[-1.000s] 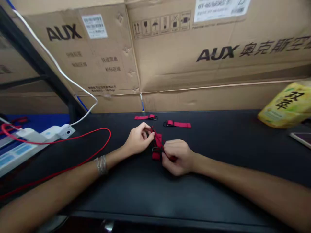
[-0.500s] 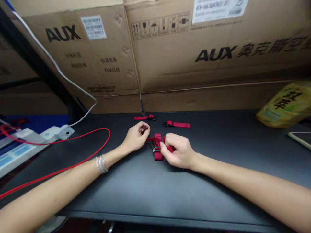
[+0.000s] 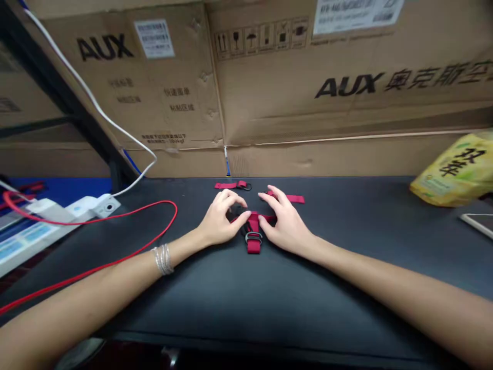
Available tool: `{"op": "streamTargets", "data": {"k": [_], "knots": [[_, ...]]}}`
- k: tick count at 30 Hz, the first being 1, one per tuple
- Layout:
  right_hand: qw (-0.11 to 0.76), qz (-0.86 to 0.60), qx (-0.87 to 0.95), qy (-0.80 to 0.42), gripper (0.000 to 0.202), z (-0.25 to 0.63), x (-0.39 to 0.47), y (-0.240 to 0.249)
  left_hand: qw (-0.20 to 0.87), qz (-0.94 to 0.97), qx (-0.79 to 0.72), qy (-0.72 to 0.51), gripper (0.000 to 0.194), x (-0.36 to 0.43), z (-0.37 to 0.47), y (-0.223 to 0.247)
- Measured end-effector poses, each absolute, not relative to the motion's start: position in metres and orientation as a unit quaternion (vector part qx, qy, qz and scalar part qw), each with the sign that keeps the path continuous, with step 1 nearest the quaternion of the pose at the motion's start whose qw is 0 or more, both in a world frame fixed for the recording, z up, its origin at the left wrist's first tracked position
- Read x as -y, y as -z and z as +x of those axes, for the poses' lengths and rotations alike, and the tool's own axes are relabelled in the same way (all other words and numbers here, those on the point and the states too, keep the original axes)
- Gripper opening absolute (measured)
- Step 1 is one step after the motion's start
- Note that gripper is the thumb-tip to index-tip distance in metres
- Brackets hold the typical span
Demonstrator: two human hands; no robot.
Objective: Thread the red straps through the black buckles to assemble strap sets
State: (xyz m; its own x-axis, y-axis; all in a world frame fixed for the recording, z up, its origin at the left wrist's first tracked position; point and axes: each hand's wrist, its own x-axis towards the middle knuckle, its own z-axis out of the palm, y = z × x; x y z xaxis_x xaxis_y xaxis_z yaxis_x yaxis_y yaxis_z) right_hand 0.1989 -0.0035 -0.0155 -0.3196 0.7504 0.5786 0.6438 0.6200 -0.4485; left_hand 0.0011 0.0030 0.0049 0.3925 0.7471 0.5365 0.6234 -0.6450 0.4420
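A red webbing strap [image 3: 253, 232] with metal rings lies on the black table [image 3: 239, 303], one end pointing toward me. My left hand [image 3: 220, 222] and my right hand [image 3: 284, 222] rest on either side of it, fingers spread. Both thumbs press down on the strap's cross part. Neither hand lifts the strap. Behind the hands lie two more red straps with rings, one on the left [image 3: 231, 185] and one on the right [image 3: 289, 198], partly hidden by my right fingers. A silver bracelet [image 3: 162, 259] sits on my left wrist.
Large AUX cardboard boxes [image 3: 308, 87] wall off the back of the table. A red cable [image 3: 115, 226] loops over the left side by a white power strip [image 3: 92, 206] and a white cable. A yellow-green packet [image 3: 456, 169] and a flat device [image 3: 479, 222] sit at the right.
The strap was held bunched between both hands; it now lies flat on the table. Both hands have spread their fingers and moved apart to either side of it.
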Motion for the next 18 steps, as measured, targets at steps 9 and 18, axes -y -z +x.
{"op": "streamTargets", "data": {"k": [9, 18], "knots": [[0.352, -0.421, 0.835, -0.027, 0.041, 0.2003, 0.0049, 0.0175, 0.130, 0.923, -0.278, -0.231, 0.026, 0.0028, 0.0020, -0.0083], [0.314, -0.444, 0.839, -0.015, 0.041, 0.2005, 0.0007, 0.0226, 0.147, 0.878, -0.315, -0.328, 0.011, 0.0006, -0.0004, -0.0038]]}}
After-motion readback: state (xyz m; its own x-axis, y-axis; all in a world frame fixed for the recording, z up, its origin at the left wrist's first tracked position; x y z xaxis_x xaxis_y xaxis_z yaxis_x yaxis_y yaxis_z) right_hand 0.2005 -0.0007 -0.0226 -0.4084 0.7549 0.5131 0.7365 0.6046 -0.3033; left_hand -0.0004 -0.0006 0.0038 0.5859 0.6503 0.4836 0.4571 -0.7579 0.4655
